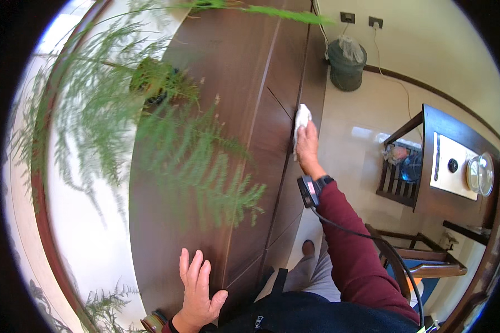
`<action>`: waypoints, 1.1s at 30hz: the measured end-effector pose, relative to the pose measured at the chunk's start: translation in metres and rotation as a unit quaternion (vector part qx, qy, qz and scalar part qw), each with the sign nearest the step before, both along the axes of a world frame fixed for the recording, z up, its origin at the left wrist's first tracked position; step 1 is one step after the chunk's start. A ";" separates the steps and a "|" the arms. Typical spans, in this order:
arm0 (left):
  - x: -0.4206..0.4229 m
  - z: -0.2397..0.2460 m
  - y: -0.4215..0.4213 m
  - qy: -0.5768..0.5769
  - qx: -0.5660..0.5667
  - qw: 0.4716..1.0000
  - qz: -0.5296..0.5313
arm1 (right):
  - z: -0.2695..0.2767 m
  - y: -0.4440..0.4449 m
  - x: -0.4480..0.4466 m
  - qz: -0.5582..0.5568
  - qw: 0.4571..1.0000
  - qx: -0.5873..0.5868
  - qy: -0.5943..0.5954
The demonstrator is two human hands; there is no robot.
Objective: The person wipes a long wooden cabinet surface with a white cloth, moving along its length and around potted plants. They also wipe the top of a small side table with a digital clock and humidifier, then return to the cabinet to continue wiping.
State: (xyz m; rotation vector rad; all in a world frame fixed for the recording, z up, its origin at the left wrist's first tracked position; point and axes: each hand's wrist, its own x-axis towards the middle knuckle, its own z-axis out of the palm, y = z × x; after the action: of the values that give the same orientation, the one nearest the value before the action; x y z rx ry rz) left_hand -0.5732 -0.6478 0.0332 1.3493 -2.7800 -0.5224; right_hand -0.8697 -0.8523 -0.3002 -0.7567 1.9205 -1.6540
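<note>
My right hand [308,145] grips a white cloth [303,116] and presses it along a groove in the front of a dark brown wooden cabinet [271,166]. A wrist-worn device with a cable sits on that forearm. My left hand [198,287] holds nothing. Its fingers are apart over the cabinet top [233,54], close to the front edge; whether it touches the wood, I cannot tell. Between my hands and further left, feathery green fern fronds [191,158] hang over the top, partly hiding it. Their dark pot [156,98] stands near the back edge.
Beyond the cabinet's far end, a dark bin [346,70] with a plastic liner stands by the wall. A small wooden table [431,145] to the right bears a white cooktop [446,166] and a glass bowl [480,174]. A wooden chair [437,270] is at my right. Another pot [154,322] sits beside my left wrist.
</note>
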 end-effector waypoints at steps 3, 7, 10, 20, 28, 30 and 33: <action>0.015 -0.007 0.009 0.046 -0.024 0.998 0.046 | 0.078 0.018 -0.015 -0.097 0.981 -0.119 0.120; 0.024 -0.017 0.011 0.088 -0.029 0.992 0.084 | 0.191 0.011 -0.041 -0.061 0.920 -0.209 0.325; 0.026 -0.022 0.009 0.118 -0.052 0.988 0.082 | 0.241 -0.021 -0.045 0.066 0.880 -0.192 0.429; 0.039 -0.016 0.012 0.203 0.030 0.974 0.095 | 0.247 -0.008 -0.006 0.140 0.808 -0.142 0.555; 0.073 -0.005 0.045 0.188 0.031 0.972 0.138 | 0.255 0.034 0.024 0.195 0.785 -0.130 0.574; 0.084 -0.006 0.055 0.173 0.017 0.972 0.161 | 0.258 0.046 0.032 0.207 0.789 -0.118 0.566; 0.098 -0.013 0.068 0.152 0.011 0.971 0.185 | 0.260 0.066 0.043 0.226 0.791 -0.117 0.556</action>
State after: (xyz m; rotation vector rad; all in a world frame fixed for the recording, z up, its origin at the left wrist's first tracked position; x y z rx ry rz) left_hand -0.4749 -0.5800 0.0205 1.5865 -2.2210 -0.6736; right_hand -0.8270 -0.7866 -0.0399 -2.4872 1.8695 -1.1762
